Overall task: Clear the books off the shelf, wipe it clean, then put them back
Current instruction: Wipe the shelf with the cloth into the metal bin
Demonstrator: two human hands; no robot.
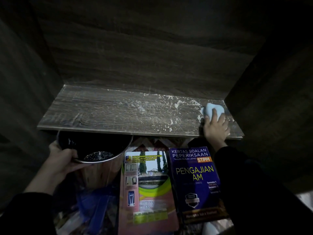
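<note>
We are on the wiping step. The shelf [118, 112] is bare of books, but white dust [169, 102] lies thick over its right half and thinner toward its middle. Our right hand [216, 128] is at the shelf's right end, against the side wall. Its fingers are curled over a pale cloth [213, 108], grasping it and pressing it to the board.

Our left hand [62, 158] is just below the shelf's front edge, at the left. Its fingers are clenched round the rim of a steel bin [98, 173], and the bin's mouth sits under that edge.

We judge the next move to be a sweep of the cloth leftward along the shelf, driving the dust to the front edge and over into the bin. That calls for steady downward pressure and for the bin to sit under the spot where the dust leaves the board. At present the bin is under the shelf's left end, well apart from the dust.

The inside of the bin is dark. Something speckled glints low in it, and we cannot tell what it is.

The books wait below the shelf's front edge, lying flat side by side: a pink book [147, 187] under the middle and a blue book [194, 180] touching it on the right. Putting them back is not yet begun.
</note>
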